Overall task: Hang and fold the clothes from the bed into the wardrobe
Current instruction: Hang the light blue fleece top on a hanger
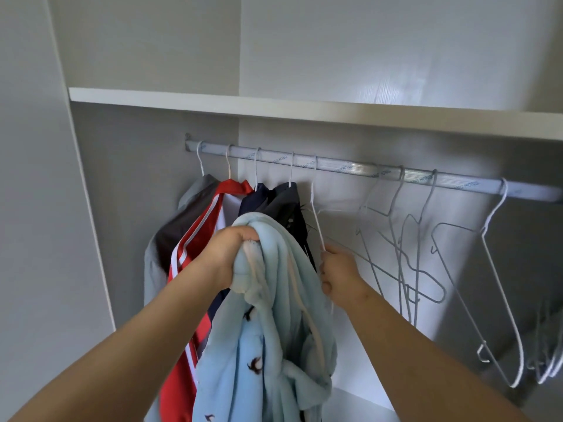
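My left hand (227, 254) grips the bunched top of a light blue fleece garment (268, 330) with small dark prints, which hangs down in front of the wardrobe. My right hand (336, 269) holds the lower part of a white wire hanger (316, 220) whose hook sits on the grey rail (350, 169). The hanger hangs just right of the blue garment. On the rail's left end hang a grey garment (170, 226), a red and white one (204, 236) and dark ones (286, 202).
Several empty wire hangers (408, 248) hang tangled on the rail to the right, and another empty hanger (499, 287) further right. A white shelf (304, 109) runs above the rail. The wardrobe's side wall (39, 208) stands at the left.
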